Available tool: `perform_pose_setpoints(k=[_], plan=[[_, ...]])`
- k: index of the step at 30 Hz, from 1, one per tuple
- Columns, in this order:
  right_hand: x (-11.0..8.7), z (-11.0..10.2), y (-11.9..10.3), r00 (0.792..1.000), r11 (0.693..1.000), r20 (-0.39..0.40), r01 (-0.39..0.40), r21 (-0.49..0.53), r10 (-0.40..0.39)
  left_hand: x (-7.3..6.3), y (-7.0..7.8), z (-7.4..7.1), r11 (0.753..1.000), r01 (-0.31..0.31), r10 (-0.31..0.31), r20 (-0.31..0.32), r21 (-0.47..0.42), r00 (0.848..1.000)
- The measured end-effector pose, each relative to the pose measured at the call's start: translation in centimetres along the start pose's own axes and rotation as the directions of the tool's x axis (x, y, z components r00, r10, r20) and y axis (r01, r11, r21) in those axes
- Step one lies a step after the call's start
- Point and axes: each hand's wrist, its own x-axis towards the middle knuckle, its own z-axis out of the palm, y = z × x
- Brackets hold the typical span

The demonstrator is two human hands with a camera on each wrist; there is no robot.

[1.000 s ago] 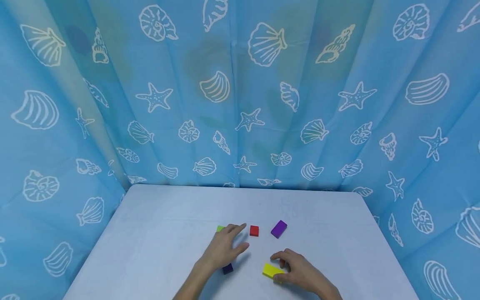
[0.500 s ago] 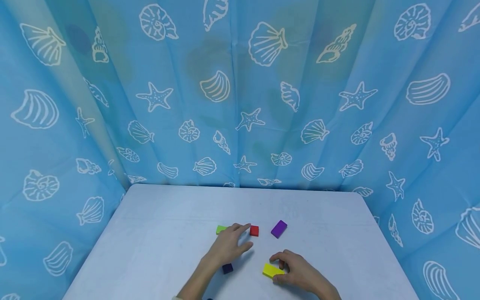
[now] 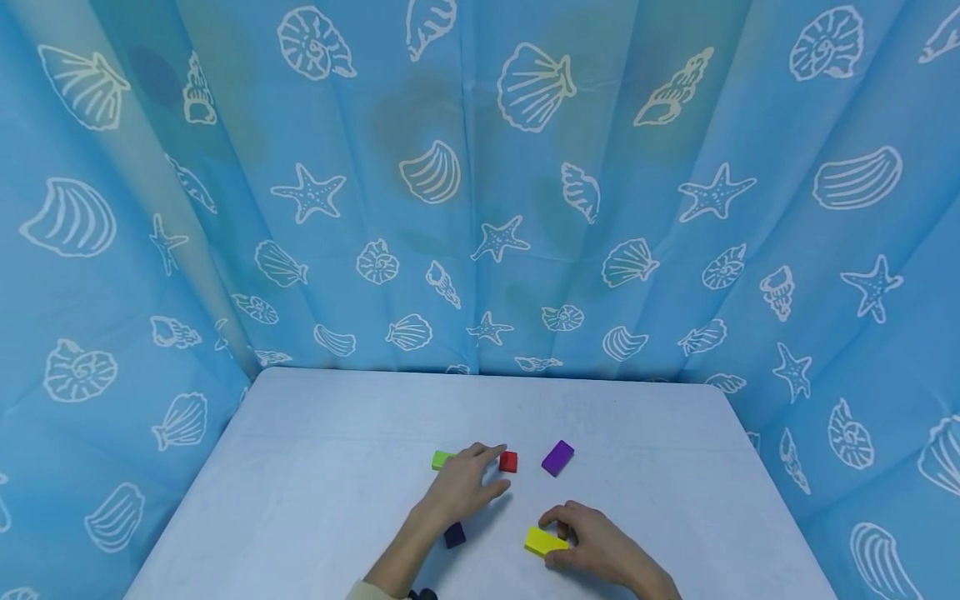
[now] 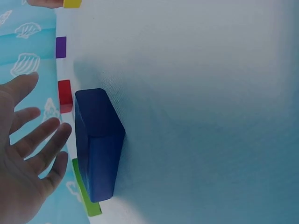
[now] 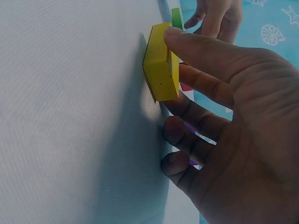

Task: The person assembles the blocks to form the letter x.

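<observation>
Taking the red block (image 3: 508, 462) as my landmark, the green block (image 3: 440, 459) lies farthest left of it, partly covered by my fingers in the head view. The dark blue block (image 3: 454, 536) sits left of the red one and nearer to me, half hidden under my wrist; my left wrist view shows it whole, apart from my palm.

My left hand (image 3: 459, 487) hangs just left of the red block, a little to my side of it, fingers spread and holding nothing. The forefinger overlaps the red block's edge from above; I cannot tell whether it touches.

The yellow block (image 3: 542, 541) is right of the red one and nearer to me. Its long axis runs roughly left to right, the right end angled toward me. The purple block (image 3: 558, 458) lies right of the red block at about the same depth, slanting away to the right.

My right hand (image 3: 600, 546) comes in from the right and pinches the yellow block near its right end, thumb on the near side. From this grip, the red block lies away from me and leftward; my left hand is the nearer to it.
</observation>
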Motion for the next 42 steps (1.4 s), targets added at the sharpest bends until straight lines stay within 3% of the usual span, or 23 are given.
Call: perform_pose_setpoints(k=[14,29,42], plan=[[0.0,0.0,-0.3,1.000,1.000,0.004,-0.001,-0.016,0.001,0.9,0.3,0.7,0.998,0.021,-0.020,-0.015,0.063,1.000],[0.2,0.1,-0.3,1.000,0.999,0.011,-0.022,-0.024,0.022,1.4,0.3,0.6,0.999,0.007,-0.006,-0.013,0.036,1.000],[0.3,0.4,-0.3,0.999,0.999,0.010,-0.035,-0.014,0.036,2.1,-0.1,0.6,0.996,0.013,-0.017,-0.048,-0.088,0.999]])
